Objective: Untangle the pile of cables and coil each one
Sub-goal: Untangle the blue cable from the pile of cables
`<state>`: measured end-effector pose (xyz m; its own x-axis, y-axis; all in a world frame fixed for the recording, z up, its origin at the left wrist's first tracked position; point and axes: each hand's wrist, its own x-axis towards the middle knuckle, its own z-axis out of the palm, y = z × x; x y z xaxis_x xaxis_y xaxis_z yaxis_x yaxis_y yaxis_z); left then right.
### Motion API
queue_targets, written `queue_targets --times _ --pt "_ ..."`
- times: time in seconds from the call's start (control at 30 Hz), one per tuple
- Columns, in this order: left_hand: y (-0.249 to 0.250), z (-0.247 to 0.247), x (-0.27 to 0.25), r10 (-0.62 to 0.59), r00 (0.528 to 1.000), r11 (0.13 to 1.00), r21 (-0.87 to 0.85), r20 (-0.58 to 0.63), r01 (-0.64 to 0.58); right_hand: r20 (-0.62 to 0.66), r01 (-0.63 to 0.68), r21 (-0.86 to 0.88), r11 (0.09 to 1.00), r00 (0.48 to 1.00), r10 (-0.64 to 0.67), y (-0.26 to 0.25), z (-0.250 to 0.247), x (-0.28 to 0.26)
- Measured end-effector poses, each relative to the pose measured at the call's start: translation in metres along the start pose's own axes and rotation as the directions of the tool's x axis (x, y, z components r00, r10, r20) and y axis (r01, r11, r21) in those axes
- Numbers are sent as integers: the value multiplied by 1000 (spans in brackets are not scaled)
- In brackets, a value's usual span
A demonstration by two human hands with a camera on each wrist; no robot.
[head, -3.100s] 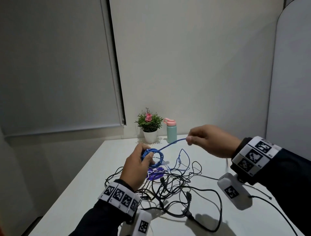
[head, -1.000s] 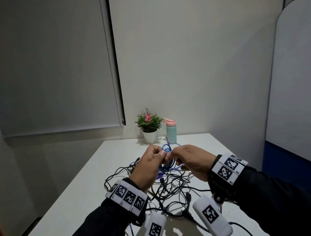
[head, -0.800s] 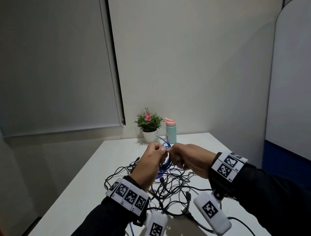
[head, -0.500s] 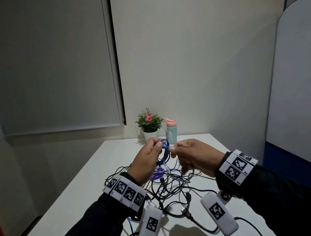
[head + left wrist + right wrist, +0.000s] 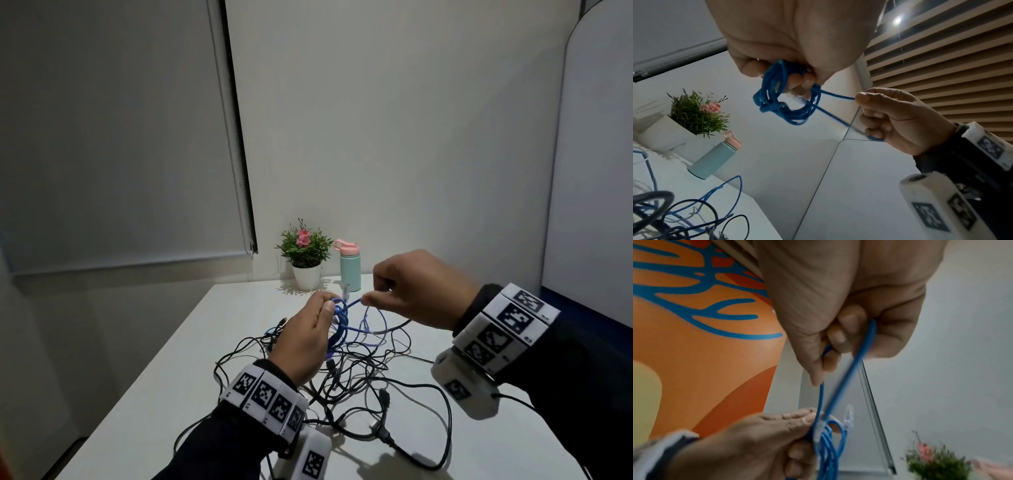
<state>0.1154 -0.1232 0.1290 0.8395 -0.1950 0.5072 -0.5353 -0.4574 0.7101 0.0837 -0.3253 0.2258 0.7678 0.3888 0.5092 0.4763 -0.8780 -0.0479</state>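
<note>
While the left hand (image 5: 301, 342) holds up a small blue cable (image 5: 783, 100) wound in loops, its fingers curl tight around the bunch. Just to the right, the right hand (image 5: 414, 291) pinches a loose bit of that same cable between thumb and finger, and another bit runs through its curled lower fingers. Both hands are up above the white bench (image 5: 164, 377). Under them lies the pile of cables (image 5: 356, 380), mostly black, all mixed up. At the far end stand a small plant (image 5: 305, 253) and a green bottle (image 5: 350, 270), side by side.
</note>
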Motion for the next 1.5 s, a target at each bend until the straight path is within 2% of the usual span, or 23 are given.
queue_targets --times 0.1,0.2,0.27,0.33,0.4,0.53,0.63,0.67,0.7,0.77,0.8,0.87,0.93,1.0,1.1,1.2,1.27,1.37,1.5 --pt "-2 1 -1 -22 1000 1000 3 7 22 76 -20 149 989 997 9 0 -2 0" --pt "-4 5 -3 -27 999 1000 4 19 27 76 -33 175 984 997 19 0 -2 2" --pt "-3 4 -1 -31 999 999 10 -24 31 54 -49 237 970 998 37 -2 0 3" --pt "-4 -1 2 -23 992 999 30 -124 27 73 -76 344 936 996 54 -3 3 3" --pt "-4 -5 4 -8 983 999 46 -184 16 120 -128 439 889 989 83 -2 5 3" --pt "-4 -3 3 34 985 995 97 -167 -18 227 -223 612 759 969 102 0 6 5" --pt "-6 -6 4 24 990 996 83 -141 -12 304 -317 736 598 944 126 3 11 6" --pt "-7 -7 4 19 991 997 78 -130 -9 317 -330 736 591 940 130 5 12 6" --pt "-8 -7 3 15 993 997 76 -117 -7 299 -306 690 656 946 127 6 11 7" --pt "-6 -6 -1 -14 998 1000 11 -64 15 168 -181 503 845 980 110 9 9 10" --pt "-5 -5 -3 -34 999 998 -47 -27 33 90 -145 459 876 989 117 10 9 13" --pt "0 -3 -7 -68 996 982 -174 50 76 -19 -143 508 850 984 178 13 12 18" --pt "3 -4 -8 -85 991 960 -258 107 111 -57 -164 550 819 971 233 17 18 23" --pt "6 -5 -8 -56 994 957 -278 96 81 -64 -166 595 787 965 253 21 27 25" --pt "9 -4 -9 -14 999 948 -316 48 28 -114 -119 717 687 952 284 21 39 25" --pt "8 -4 -9 -28 999 936 -350 15 31 -155 -99 766 635 930 332 19 48 23" --pt "8 -3 -11 -30 999 923 -383 31 40 -33 -211 790 576 923 384 21 53 23" --pt "13 0 -15 6 996 910 -414 83 30 266 -412 817 403 890 370 24 61 22" --pt "20 0 -17 70 989 927 -375 132 -16 510 -538 736 410 840 186 17 73 22"
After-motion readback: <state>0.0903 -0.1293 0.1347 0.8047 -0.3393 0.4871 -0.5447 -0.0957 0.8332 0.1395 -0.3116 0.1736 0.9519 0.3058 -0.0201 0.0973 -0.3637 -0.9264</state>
